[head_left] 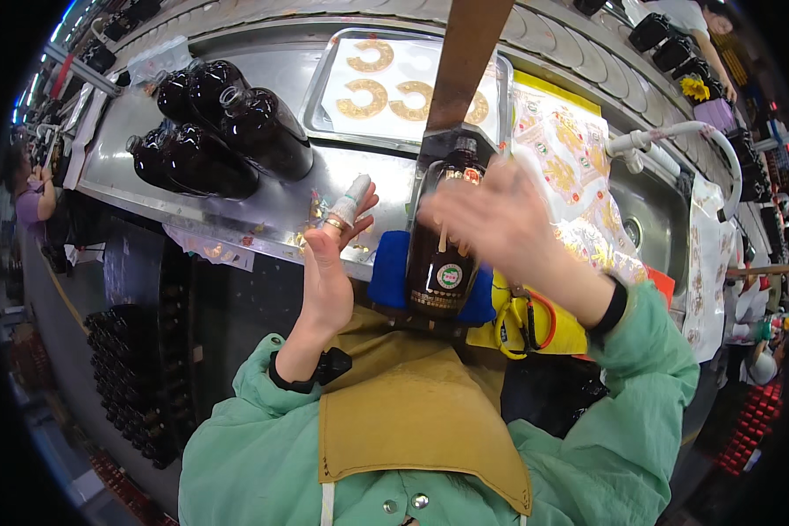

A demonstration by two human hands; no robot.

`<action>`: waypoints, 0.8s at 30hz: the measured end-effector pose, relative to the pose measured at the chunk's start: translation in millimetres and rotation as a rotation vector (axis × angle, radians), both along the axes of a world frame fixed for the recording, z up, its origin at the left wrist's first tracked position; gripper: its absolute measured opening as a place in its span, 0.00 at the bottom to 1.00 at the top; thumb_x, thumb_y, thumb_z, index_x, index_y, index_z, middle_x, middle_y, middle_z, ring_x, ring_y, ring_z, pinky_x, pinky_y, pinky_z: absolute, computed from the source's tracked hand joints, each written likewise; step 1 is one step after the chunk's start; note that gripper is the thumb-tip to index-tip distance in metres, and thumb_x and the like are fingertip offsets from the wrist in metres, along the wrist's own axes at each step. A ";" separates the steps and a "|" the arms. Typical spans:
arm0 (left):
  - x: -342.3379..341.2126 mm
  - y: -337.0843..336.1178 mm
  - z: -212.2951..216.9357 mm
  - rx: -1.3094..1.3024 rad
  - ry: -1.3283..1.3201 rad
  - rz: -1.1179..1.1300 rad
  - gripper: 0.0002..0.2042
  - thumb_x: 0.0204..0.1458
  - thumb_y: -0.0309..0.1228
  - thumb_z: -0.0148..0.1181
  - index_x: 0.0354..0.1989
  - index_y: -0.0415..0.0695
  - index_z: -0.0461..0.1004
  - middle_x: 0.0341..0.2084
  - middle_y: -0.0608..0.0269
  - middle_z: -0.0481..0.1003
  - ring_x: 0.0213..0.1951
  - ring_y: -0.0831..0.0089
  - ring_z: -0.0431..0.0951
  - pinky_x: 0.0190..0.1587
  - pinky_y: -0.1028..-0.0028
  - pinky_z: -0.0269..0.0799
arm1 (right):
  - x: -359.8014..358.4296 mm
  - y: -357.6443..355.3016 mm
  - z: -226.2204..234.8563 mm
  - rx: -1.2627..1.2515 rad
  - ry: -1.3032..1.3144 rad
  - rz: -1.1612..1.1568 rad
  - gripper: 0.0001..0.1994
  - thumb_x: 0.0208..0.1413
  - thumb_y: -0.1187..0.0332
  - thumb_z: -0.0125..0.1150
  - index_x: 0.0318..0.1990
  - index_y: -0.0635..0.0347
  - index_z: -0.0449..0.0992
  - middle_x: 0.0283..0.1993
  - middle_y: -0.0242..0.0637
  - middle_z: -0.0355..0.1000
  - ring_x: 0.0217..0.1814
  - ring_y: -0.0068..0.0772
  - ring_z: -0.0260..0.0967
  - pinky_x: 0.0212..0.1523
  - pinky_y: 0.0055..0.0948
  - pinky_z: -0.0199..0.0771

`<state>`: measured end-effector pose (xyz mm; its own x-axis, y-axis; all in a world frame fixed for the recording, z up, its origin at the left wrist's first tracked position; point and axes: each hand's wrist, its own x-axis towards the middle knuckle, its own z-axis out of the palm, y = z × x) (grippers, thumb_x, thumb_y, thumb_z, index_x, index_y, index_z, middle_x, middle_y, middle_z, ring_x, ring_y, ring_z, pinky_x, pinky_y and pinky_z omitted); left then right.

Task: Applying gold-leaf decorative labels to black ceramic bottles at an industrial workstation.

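Observation:
A dark brown glass bottle (434,285) lies in front of me with its base toward me, bedded between blue pads (387,270). Gold designs and a round white-and-green emblem decorate its side. My right hand (500,215) passes over the bottle's upper part, blurred, with fingers stretched flat; whether it touches the glass I cannot tell. To the left of the bottle my left hand (333,263) is raised, holding nothing, with its fingers apart and one wrapped in white tape. Yellow-handled scissors (522,326) rest on a yellow sheet right of the bottle.
Several dark bottles (267,131) stand on the steel table (342,171) at the left. Behind, a metal tray (311,110) carries gold C-shaped decals (361,99). Printed decal sheets (565,158) lie right, beside a sink (649,206). A brown upright bar (469,57) rises behind the bottle.

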<state>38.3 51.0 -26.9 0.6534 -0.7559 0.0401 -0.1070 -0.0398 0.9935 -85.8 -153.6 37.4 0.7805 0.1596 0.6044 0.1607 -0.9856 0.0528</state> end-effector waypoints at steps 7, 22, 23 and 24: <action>-26.0 14.2 -7.9 -0.173 -0.019 -0.253 0.57 0.56 0.74 0.49 0.78 0.34 0.49 0.71 0.45 0.63 0.70 0.56 0.66 0.73 0.58 0.56 | 3.2 -15.6 5.6 0.233 -0.059 -0.099 0.07 0.54 0.66 0.65 0.41 0.48 0.82 0.40 0.26 0.79 0.36 0.30 0.71 0.42 0.35 0.69; -46.6 11.5 -27.9 0.052 -0.628 -0.101 0.41 0.39 0.28 0.77 0.66 0.32 0.69 0.51 0.50 0.81 0.56 0.58 0.80 0.74 0.49 0.50 | -37.2 3.2 -51.5 0.217 -0.167 0.209 0.09 0.52 0.69 0.66 0.41 0.45 0.83 0.38 0.22 0.80 0.36 0.28 0.69 0.41 0.28 0.71; -45.1 8.8 -29.2 0.024 -0.657 -0.101 0.40 0.39 0.28 0.77 0.65 0.32 0.70 0.51 0.50 0.81 0.56 0.56 0.79 0.74 0.49 0.51 | -35.6 2.4 -52.7 0.238 -0.155 0.196 0.10 0.53 0.68 0.66 0.43 0.46 0.83 0.37 0.24 0.79 0.35 0.29 0.69 0.41 0.30 0.71; -47.4 10.0 -30.1 0.106 -0.604 -0.075 0.38 0.39 0.28 0.77 0.64 0.32 0.71 0.51 0.49 0.81 0.58 0.51 0.77 0.72 0.49 0.54 | -31.9 -4.1 -51.7 0.266 -0.124 0.183 0.11 0.53 0.67 0.67 0.45 0.47 0.82 0.36 0.26 0.78 0.33 0.31 0.68 0.41 0.32 0.71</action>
